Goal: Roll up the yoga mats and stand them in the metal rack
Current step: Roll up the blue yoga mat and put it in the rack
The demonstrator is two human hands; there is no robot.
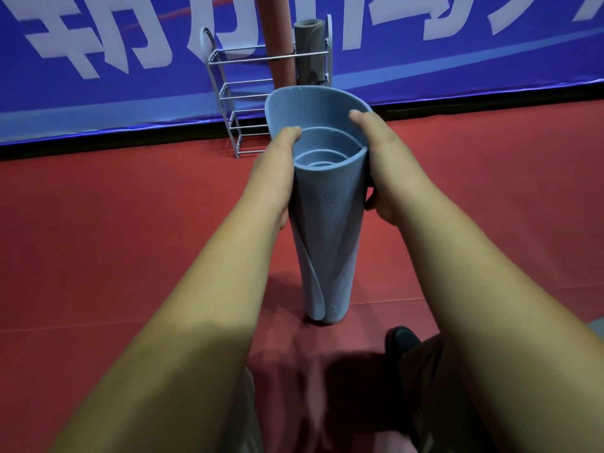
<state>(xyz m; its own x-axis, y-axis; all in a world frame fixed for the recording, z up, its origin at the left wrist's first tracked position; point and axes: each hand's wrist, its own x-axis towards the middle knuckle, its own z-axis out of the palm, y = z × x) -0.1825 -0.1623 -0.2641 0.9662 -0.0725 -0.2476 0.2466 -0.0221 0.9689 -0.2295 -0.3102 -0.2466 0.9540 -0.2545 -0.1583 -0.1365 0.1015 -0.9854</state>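
A light blue yoga mat point(328, 223), loosely rolled, stands upright on the red floor in front of me. Its top end flares open and shows several coils inside. My left hand point(273, 171) grips the roll's left side near the top, thumb over the rim. My right hand point(380, 165) grips the right side, thumb on the loose outer flap. Behind the roll stands the grey metal rack point(228, 93), against the wall. A red rolled mat point(277, 44) and a grey rolled mat point(309, 50) stand upright in the rack's right part.
A blue banner point(98, 44) with white characters covers the wall behind the rack. Red floor mats point(130, 223) spread to both sides. My dark shoe point(403, 340) and my legs show at the bottom edge.
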